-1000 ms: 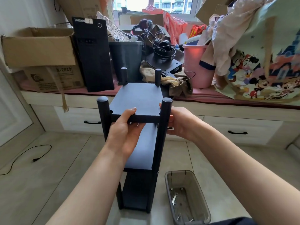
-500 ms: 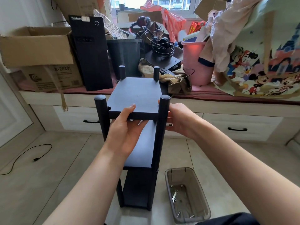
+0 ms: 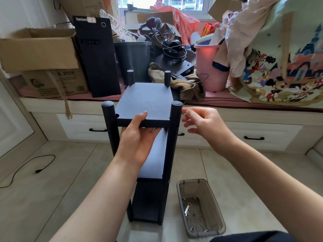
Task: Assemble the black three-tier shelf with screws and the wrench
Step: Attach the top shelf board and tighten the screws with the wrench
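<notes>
Black shelf could tip: only my left hand grips the top board, my right hand hovers loose-fingered beside the post

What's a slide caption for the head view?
Left hand grips the black shelf's top tier; right hand beside the front-right post.

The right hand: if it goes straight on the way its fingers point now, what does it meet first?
Most likely the near right black round post of the black three-tier shelf. The right hand points left at it, fingers loosely curled, with a small gap between; depth is hard to judge.
</notes>
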Demonstrator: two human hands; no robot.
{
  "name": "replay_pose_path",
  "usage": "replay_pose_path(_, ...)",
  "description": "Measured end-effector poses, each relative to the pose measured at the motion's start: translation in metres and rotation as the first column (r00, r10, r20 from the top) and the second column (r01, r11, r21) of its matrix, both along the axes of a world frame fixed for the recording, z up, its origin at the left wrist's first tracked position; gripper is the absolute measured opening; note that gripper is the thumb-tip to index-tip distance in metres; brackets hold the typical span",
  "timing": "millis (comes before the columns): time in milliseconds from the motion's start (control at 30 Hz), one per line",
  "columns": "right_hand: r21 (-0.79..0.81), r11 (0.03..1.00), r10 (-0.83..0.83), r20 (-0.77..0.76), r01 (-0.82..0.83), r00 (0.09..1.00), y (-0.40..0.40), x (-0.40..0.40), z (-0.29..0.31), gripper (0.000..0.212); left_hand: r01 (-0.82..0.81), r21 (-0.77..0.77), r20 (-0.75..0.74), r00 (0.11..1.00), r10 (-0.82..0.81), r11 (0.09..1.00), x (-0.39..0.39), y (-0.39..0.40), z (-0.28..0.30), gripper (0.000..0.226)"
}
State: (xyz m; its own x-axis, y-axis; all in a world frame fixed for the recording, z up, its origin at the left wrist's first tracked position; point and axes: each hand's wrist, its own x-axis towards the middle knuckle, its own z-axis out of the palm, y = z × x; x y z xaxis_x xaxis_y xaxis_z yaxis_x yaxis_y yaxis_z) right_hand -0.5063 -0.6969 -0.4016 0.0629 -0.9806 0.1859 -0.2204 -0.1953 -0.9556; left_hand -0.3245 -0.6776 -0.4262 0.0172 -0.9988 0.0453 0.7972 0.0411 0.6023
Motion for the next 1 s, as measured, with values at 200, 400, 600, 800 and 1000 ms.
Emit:
replay_pose_path(200, -0.167, 0.982, 0.080, -0.041, -0.086, 0.996, 0.032, -0.017, 0.002, 0.028, 0.005, -0.009, -0.025, 1.000, -0.006, 1.000, 0.000, -0.002, 0.002, 0.052)
replay_pose_path(400, -0.173, 0.974, 0.140, -0.038, -0.145, 0.989, 0.046, -0.025, -0.004, 0.018, 0.001, -0.030, 0.023, 1.000, 0.000, 1.000, 0.001, -0.003, -0.001, 0.055)
replay_pose_path(600, -0.203, 0.971, 0.115, -0.060, -0.125, 0.992, 0.046, -0.028, -0.009, 0.016, 0.023, -0.030, 0.001, 1.000, -0.023, 0.999, 0.000, -0.005, -0.006, 0.038)
replay_pose_path(800, -0.211, 0.970, 0.116, -0.049, -0.124, 0.992, 0.046, -0.024, -0.009, 0.016, 0.027, -0.052, 0.019, 0.999, -0.026, 0.998, 0.002, -0.006, -0.008, 0.030)
replay_pose_path(1000, -0.213, 0.970, 0.108, -0.062, -0.119, 0.992, 0.045, -0.021, -0.010, 0.016, 0.028, -0.060, 0.027, 0.999, -0.026, 0.998, 0.003, -0.008, -0.009, 0.032)
